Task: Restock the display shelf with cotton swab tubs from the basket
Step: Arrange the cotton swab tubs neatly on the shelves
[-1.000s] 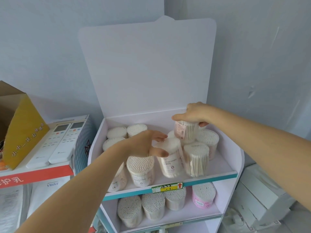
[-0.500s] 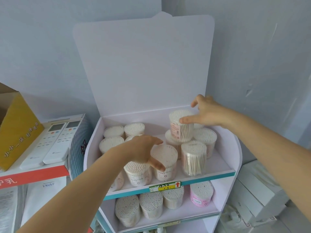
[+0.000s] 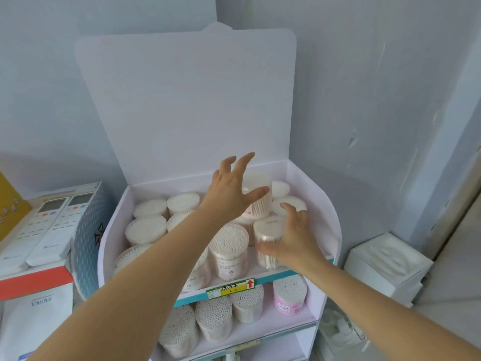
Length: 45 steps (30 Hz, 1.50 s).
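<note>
Two bare forearms, uncovered right down to the near frame edge. Left hand (image 3: 229, 195) and right hand (image 3: 295, 242) bare too, fingers plain.

1. Two pale blue-grey painted walls (image 3: 52, 87) meet in a corner (image 3: 216, 11); the right one bears small chipped marks (image 3: 352, 140).
2. At left, a side shelf with a red-orange front edge (image 3: 33, 282) carries two white remote controls (image 3: 49, 230), a blue-and-white patterned carton (image 3: 87, 230) and a yellow cardboard box (image 3: 10, 204).
3. At lower right sits a stack of white soft packs (image 3: 385, 267).
4. The light is soft and even.
</note>
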Tool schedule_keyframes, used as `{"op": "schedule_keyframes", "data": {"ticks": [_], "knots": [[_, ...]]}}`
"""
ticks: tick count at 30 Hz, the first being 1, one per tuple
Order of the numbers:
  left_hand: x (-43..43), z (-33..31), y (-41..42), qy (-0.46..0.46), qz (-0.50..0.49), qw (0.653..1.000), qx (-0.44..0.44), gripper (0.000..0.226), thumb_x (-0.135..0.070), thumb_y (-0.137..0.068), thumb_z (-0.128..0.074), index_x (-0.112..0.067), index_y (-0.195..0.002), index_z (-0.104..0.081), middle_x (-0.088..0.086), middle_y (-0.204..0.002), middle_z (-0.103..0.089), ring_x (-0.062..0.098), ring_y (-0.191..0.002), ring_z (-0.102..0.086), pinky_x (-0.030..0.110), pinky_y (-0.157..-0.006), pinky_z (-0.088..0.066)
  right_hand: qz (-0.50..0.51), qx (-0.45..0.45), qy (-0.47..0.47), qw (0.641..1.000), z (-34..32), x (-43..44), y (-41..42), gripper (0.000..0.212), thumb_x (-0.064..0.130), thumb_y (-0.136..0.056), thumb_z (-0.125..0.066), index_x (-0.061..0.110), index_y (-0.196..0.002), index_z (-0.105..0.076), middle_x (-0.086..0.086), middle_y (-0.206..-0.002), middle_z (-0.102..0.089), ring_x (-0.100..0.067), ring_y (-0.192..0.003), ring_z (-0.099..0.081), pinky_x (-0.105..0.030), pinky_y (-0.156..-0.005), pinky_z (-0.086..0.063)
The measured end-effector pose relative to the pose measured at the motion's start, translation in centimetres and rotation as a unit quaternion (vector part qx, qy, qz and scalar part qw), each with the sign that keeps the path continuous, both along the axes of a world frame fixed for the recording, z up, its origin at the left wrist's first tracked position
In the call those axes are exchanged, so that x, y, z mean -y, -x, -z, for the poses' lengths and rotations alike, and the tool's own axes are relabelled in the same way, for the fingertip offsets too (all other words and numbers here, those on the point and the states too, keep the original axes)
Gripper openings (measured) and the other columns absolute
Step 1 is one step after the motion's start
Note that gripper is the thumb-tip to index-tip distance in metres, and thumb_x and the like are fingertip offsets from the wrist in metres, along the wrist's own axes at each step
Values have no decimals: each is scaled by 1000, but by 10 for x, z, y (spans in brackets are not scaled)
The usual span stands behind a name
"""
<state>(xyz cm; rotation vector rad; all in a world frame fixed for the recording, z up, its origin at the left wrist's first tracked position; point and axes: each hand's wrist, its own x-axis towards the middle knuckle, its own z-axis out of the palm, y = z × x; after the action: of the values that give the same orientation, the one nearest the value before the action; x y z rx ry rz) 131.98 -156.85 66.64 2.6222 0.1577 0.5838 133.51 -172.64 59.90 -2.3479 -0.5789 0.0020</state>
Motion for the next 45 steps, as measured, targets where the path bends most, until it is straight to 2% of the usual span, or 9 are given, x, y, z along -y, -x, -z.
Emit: {"op": "schedule_keyframes", "data": {"ticks": [7, 9, 12, 17, 23, 26, 30, 35, 45], "knots": [[8, 7, -8, 122, -29, 992, -11, 64, -41, -81, -68, -24, -136, -40, 7, -137, -40, 22, -114, -49, 24, -86, -34, 47, -112, -148, 981, -7, 16, -15, 91, 37, -62, -81, 33, -138, -31, 6, -123, -49, -13, -105, -51, -30, -82, -46], [3, 4, -5, 177, -62, 982, 29, 64, -45, -80, -68, -25, -134, -41, 8, -135, -44, 22, -115, -49, 27, -86, -37, 61, -259, -252, 930, -18, 18, -20, 77, 42, -65, -75, 25, -133, -43, 0, -115, -59, -19, -100, -60, -36, -81, -51], [-7, -2, -1, 206, -102, 972, 57, 65, -50, -78, -67, -25, -133, -41, 7, -136, -46, 24, -121, -47, 33, -93, -39, 17, -475, -387, 790, -35, 21, -20, 40, 44, -78, -62, 16, -107, -63, -11, -85, -70, -28, -82, -65, -42, -75, -53], [-18, -7, 12, 217, -102, 967, 86, 64, -48, -78, -69, -25, -132, -43, 5, -135, -47, 22, -122, -46, 31, -93, -38, -67, -541, -448, 708, -49, 19, -20, 39, 43, -84, -57, 11, -106, -61, -17, -81, -71, -32, -78, -64, -46, -75, -54], [-28, -10, 28, 224, -119, 962, 100, 62, -46, -78, -69, -26, -131, -43, 2, -136, -46, 19, -124, -43, 26, -88, -33, -94, -509, -431, 739, -56, 14, -23, 66, 26, -57, -78, 16, -119, -56, -14, -107, -63, -28, -93, -61, -39, -72, -53], [-35, -11, 34, 221, -126, 962, 103, 62, -47, -78, -69, -27, -131, -43, 2, -136, -46, 19, -125, -43, 25, -90, -33, -124, -425, -313, 840, -63, 20, -31, 107, 24, -35, -83, 37, -133, -44, -5, -127, -56, -26, -109, -58, -36, -72, -55], [-41, -14, 41, 224, -124, 960, 117, 62, -46, -78, -70, -26, -131, -43, 3, -134, -47, 19, -123, -44, 27, -94, -34, -148, -252, -89, 952, -83, 27, -36, 99, 28, -36, -78, 43, -127, -41, 1, -129, -44, -18, -116, -48, -30, -99, -43], [-40, -12, 45, 229, -110, 961, 112, 63, -45, -78, -70, -26, -131, -42, 2, -135, -46, 18, -123, -44, 26, -93, -33, -239, -149, 171, 944, -82, 9, -27, 84, 4, -61, -76, 32, -130, -38, 9, -120, -40, -14, -112, -44, -24, -84, -46], [-41, -6, 54, 234, -84, 963, 105, 65, -42, -77, -72, -25, -132, -42, 0, -130, -48, 17, -117, -47, 26, -88, -36, -290, -11, 289, 912, -68, -15, -32, 87, 4, -69, -72, 27, -144, -34, 10, -144, -40, -12, -126, -45, -28, -100, -43]]}}
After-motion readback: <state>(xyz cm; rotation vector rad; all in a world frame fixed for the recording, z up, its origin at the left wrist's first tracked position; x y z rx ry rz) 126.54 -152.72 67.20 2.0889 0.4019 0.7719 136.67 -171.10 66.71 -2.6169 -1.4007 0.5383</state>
